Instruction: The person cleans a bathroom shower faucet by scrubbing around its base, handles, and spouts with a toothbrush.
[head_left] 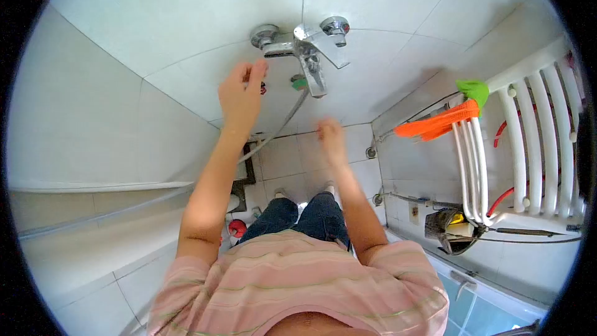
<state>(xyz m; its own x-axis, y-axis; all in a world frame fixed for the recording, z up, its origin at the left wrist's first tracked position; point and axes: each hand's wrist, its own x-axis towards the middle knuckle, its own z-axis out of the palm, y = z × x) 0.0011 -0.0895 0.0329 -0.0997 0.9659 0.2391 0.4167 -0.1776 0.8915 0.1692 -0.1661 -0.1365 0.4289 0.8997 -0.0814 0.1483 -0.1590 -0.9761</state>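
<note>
A chrome mixer tap is fixed to the tiled wall, its lever tilted to the lower right. Just below the tap's left end, my left hand is raised with its fingers curled together. A small dark red thing shows beside those fingers; I cannot make out what it is or whether it is held. My right hand is lower, below the spout and apart from it, smeared by motion. Its fingers look bent, but their grip is unclear. Behind the spout is a small green piece, and a grey hose runs down from there.
A white radiator is on the right wall, with orange cloth and a green cloth over its end. A dark bag hangs below. Left stands a white panel. A red round object lies near my legs.
</note>
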